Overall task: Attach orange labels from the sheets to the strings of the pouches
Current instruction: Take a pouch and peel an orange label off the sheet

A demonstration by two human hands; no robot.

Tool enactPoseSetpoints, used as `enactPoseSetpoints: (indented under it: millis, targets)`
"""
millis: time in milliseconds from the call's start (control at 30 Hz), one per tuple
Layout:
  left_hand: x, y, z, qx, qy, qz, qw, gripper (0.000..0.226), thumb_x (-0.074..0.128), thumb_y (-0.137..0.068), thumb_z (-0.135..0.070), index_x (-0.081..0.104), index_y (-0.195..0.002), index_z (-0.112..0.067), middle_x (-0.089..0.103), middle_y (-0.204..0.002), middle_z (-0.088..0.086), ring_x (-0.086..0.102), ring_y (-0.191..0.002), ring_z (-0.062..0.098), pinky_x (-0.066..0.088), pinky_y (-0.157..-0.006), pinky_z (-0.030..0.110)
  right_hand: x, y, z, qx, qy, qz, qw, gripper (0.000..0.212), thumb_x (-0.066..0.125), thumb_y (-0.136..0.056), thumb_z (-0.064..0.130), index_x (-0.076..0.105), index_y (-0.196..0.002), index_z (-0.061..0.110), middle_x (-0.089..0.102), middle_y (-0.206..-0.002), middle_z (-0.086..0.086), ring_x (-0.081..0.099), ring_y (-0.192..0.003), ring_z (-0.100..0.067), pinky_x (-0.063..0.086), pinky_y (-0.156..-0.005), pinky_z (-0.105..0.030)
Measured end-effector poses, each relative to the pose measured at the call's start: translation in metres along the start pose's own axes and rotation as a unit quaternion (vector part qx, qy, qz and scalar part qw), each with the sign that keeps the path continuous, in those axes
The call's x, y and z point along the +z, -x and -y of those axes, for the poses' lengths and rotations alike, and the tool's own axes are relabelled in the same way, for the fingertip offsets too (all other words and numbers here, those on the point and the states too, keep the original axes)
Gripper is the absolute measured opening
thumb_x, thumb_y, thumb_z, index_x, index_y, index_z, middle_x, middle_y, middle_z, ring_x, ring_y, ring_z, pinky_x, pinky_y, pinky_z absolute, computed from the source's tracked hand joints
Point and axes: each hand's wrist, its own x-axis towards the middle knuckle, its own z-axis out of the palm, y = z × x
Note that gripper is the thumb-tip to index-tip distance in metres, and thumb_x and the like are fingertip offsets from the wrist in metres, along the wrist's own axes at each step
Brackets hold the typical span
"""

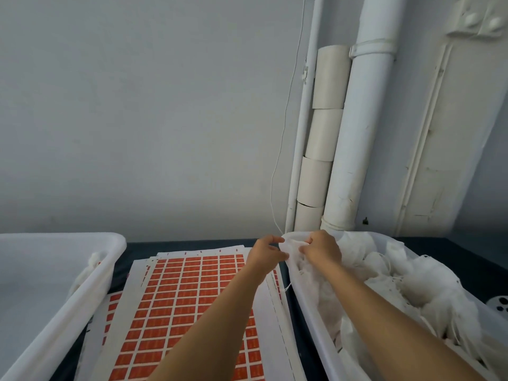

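A stack of white sheets (192, 298) covered with rows of orange labels lies on the dark table between two bins. The right white bin (310, 320) is piled with white mesh pouches (406, 284). At that bin's far left corner, my left hand (265, 253) and my right hand (321, 250) both pinch the same white pouch (291, 244). A thin white string (287, 287) hangs from it over the bin's edge.
A large white bin (68, 281) stands at the left, with a bit of white fabric at its inner corner. White pipes (357, 133) and a thin cable run down the wall behind. A small round white object (499, 303) lies at the far right.
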Motion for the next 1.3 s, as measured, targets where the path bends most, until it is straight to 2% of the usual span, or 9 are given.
enactPoseSetpoints:
  millis: [100, 233, 333, 433, 533, 667, 800, 1000, 1300]
  targets:
    - [-0.001, -0.005, -0.005, 0.023, -0.026, 0.009, 0.999, 0.048, 0.069, -0.084, -0.011, 0.052, -0.128, -0.017, 0.06, -0.117, 0.004, 0.057, -0.088, 0.013, 0.04, -0.055, 0.013, -0.004, -0.002, 0.005, -0.005, -0.03, -0.032, 0.999, 0.021, 0.061, -0.088, 0.019, 0.051, -0.071, 0.015, 0.054, -0.075, -0.002, 0.051, -0.069, -0.02, 0.031, -0.052, -0.021]
    - [-0.009, 0.0, -0.018, 0.059, -0.009, -0.014, 0.998, 0.052, 0.07, -0.084, -0.016, 0.05, -0.132, -0.019, 0.054, -0.125, 0.003, 0.052, -0.102, 0.015, 0.044, -0.071, 0.019, -0.018, 0.002, 0.024, -0.042, -0.108, -0.072, 0.991, 0.042, 0.062, -0.084, 0.016, 0.037, -0.05, 0.021, 0.04, -0.054, 0.004, 0.043, -0.056, -0.02, 0.023, -0.046, -0.023]
    - [-0.017, 0.014, -0.029, 0.105, 0.031, -0.041, 0.993, 0.035, 0.069, -0.085, -0.021, 0.058, -0.117, -0.012, 0.06, -0.11, 0.002, 0.057, -0.101, 0.019, 0.044, -0.079, 0.024, -0.038, 0.014, 0.051, -0.082, -0.176, -0.075, 0.978, 0.028, 0.063, -0.08, 0.014, 0.052, -0.055, 0.011, 0.046, -0.058, -0.004, 0.044, -0.062, -0.023, 0.028, -0.051, -0.026]
    - [-0.037, 0.041, -0.041, 0.172, 0.06, -0.043, 0.982, 0.01, 0.067, -0.087, -0.021, 0.063, -0.094, -0.016, 0.066, -0.084, -0.005, 0.063, -0.08, 0.011, 0.047, -0.063, 0.011, -0.056, 0.036, 0.076, -0.115, -0.287, -0.025, 0.951, 0.019, 0.065, -0.081, 0.013, 0.063, -0.076, -0.006, 0.051, -0.065, -0.012, 0.047, -0.061, -0.022, 0.038, -0.058, -0.03]
    - [-0.062, 0.073, -0.039, 0.195, 0.034, -0.046, 0.979, 0.011, 0.066, -0.086, -0.024, 0.064, -0.092, -0.015, 0.069, -0.084, -0.001, 0.067, -0.079, 0.013, 0.055, -0.068, 0.019, -0.061, 0.067, 0.088, -0.116, -0.344, 0.054, 0.93, 0.017, 0.068, -0.082, 0.015, 0.063, -0.077, -0.001, 0.055, -0.07, -0.012, 0.05, -0.062, -0.022, 0.045, -0.06, -0.031]
    - [-0.085, 0.115, -0.011, 0.156, 0.008, -0.043, 0.987, 0.014, 0.065, -0.086, -0.031, 0.065, -0.09, -0.017, 0.069, -0.082, -0.004, 0.069, -0.074, 0.01, 0.054, -0.06, 0.018, -0.043, 0.107, 0.09, -0.098, -0.35, 0.126, 0.923, 0.013, 0.07, -0.082, 0.021, 0.064, -0.08, 0.01, 0.063, -0.078, -0.008, 0.06, -0.072, -0.02, 0.05, -0.063, -0.027]
    - [-0.089, 0.143, 0.035, 0.086, 0.005, -0.058, 0.995, 0.02, 0.067, -0.084, -0.032, 0.065, -0.096, -0.016, 0.071, -0.09, 0.0, 0.07, -0.081, 0.013, 0.059, -0.072, 0.027, -0.002, 0.14, 0.082, -0.079, -0.319, 0.171, 0.929, 0.022, 0.068, -0.083, 0.029, 0.065, -0.098, 0.013, 0.066, -0.094, -0.004, 0.062, -0.084, -0.018, 0.051, -0.071, -0.025]
    - [-0.078, 0.161, 0.076, 0.026, 0.009, -0.085, 0.996, 0.013, 0.069, -0.083, -0.033, 0.061, -0.087, -0.024, 0.069, -0.087, -0.005, 0.068, -0.072, 0.004, 0.052, -0.056, 0.014, 0.036, 0.162, 0.06, -0.025, -0.308, 0.242, 0.92, 0.034, 0.063, -0.088, 0.025, 0.058, -0.119, 0.013, 0.061, -0.117, -0.005, 0.059, -0.098, -0.019, 0.048, -0.071, -0.021]
    - [-0.071, 0.155, 0.101, -0.022, 0.029, -0.158, 0.987, 0.034, 0.066, -0.085, -0.035, 0.049, -0.111, -0.022, 0.059, -0.105, -0.004, 0.062, -0.087, 0.012, 0.049, -0.052, 0.012, 0.068, 0.167, 0.023, -0.011, -0.422, 0.166, 0.891, 0.005, 0.067, -0.085, 0.026, 0.067, -0.088, 0.03, 0.071, -0.088, 0.009, 0.069, -0.075, -0.009, 0.056, -0.068, -0.019]
